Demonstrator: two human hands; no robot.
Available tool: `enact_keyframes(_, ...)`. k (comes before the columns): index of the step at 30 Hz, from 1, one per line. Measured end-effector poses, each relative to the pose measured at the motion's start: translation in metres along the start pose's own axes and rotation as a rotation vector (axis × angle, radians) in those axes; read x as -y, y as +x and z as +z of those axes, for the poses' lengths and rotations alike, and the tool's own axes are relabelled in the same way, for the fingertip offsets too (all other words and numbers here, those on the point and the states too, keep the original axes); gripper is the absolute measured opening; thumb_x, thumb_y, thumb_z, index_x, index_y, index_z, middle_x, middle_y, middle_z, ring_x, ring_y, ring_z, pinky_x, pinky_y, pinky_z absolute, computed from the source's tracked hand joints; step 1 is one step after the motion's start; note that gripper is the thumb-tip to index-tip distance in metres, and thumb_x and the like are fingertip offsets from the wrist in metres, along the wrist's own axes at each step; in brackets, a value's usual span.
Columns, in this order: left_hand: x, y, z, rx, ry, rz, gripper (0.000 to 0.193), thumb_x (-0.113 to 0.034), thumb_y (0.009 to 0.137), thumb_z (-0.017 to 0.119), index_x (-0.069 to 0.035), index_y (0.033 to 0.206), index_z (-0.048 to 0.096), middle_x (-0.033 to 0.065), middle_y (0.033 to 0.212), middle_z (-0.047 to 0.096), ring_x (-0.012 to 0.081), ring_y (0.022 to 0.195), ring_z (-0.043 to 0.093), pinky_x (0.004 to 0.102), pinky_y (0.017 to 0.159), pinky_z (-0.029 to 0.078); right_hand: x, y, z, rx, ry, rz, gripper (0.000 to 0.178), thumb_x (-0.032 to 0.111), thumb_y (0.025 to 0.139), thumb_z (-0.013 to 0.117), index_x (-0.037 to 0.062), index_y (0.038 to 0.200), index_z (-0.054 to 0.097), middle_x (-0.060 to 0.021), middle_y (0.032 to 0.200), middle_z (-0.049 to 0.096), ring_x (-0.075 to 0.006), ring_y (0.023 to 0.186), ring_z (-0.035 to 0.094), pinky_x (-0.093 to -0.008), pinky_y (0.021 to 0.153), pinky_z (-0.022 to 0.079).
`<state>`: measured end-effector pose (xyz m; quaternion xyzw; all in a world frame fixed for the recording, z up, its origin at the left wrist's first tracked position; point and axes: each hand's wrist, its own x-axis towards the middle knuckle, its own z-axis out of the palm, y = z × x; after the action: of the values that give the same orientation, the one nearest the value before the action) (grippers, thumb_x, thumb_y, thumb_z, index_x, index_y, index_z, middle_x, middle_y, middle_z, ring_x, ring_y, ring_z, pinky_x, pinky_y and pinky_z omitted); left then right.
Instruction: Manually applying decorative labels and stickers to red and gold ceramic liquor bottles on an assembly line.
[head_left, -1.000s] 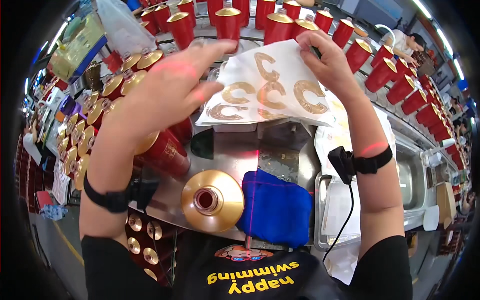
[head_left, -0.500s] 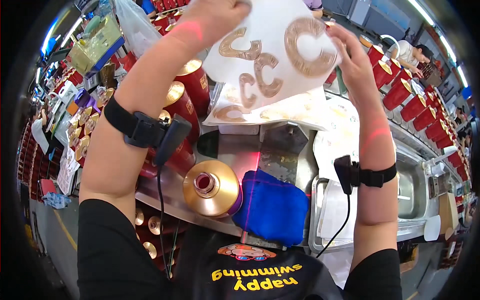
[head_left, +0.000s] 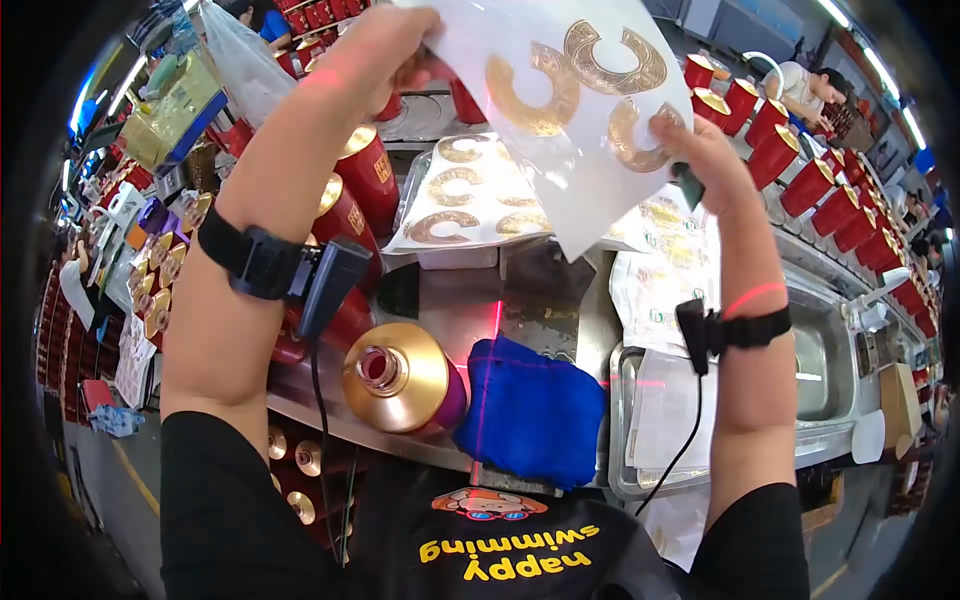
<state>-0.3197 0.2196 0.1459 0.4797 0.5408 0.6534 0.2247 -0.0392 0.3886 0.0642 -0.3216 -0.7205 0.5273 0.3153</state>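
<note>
A translucent white decal sheet [head_left: 575, 165] with gold C-shaped ornaments hangs raised above the bench, its lower corner pointing down. My left hand [head_left: 405, 60] is closed at the sheet's upper left edge, its fingertips partly hidden. At the right edge, my right hand [head_left: 712, 165] pinches the sheet between thumb and fingers. A small dark green flat piece [head_left: 688, 186] shows under the right palm. Below lies a stack of similar gold-patterned sheets [head_left: 455, 190]. Nearer to me, a bottle with a gold shoulder [head_left: 405, 375] and open neck stands beside a folded blue cloth [head_left: 535, 410].
Red bottles [head_left: 372, 185] with gold tops stand along the left. A metal tray [head_left: 622, 440] with white papers lies right, below printed sheets [head_left: 650, 295]. Beyond it are a steel sink [head_left: 822, 370] and rows of red containers [head_left: 805, 185]. A co-worker [head_left: 808, 95] sits far right.
The sheet has turned and shifted, its ornaments now lying differently, and more of the stack beneath is uncovered. My left hand has come down and left a little; my right hand is slightly lower.
</note>
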Motion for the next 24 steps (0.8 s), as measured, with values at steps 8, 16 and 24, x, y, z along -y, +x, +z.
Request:
enact_keyframes(8, -0.002, -0.063, -0.001, 0.238, 0.852, -0.395, 0.035, -0.027, 0.089, 0.055, 0.007, 0.098, 0.062, 0.0126, 0.08, 0.067, 0.0166, 0.062, 0.068, 0.0261, 0.046, 0.047, -0.04, 0.065, -0.01, 0.301, -1.099, 0.284, 0.04, 0.035, 0.081, 0.067, 0.0069, 0.11, 0.068, -0.0086, 0.093, 0.068, -0.0221, 0.082, 0.062, -0.0389, 0.069, 0.049)
enact_keyframes(16, -0.058, -0.159, -0.033, 0.059, 0.65, -0.08, 0.028, -0.02, 0.093, 0.054, 0.001, 0.112, 0.061, 0.0056, 0.089, 0.066, 0.0076, 0.071, 0.059, 0.0193, 0.058, 0.043, -0.098, 0.071, -0.019, 0.226, -0.901, 0.273, 0.046, 0.04, 0.08, 0.072, 0.0067, 0.112, 0.065, -0.0123, 0.094, 0.067, -0.023, 0.085, 0.062, -0.0406, 0.07, 0.049)
enact_keyframes(24, -0.034, -0.216, -0.067, -0.079, 0.58, -0.033, 0.026, -0.015, 0.095, 0.051, 0.001, 0.114, 0.059, 0.0071, 0.096, 0.063, 0.0066, 0.071, 0.056, 0.0177, 0.06, 0.041, -0.108, 0.025, -0.036, 0.097, -0.492, 0.52, 0.043, 0.039, 0.079, 0.074, 0.0054, 0.105, 0.064, -0.0084, 0.091, 0.063, -0.0138, 0.068, 0.05, -0.0297, 0.052, 0.033)
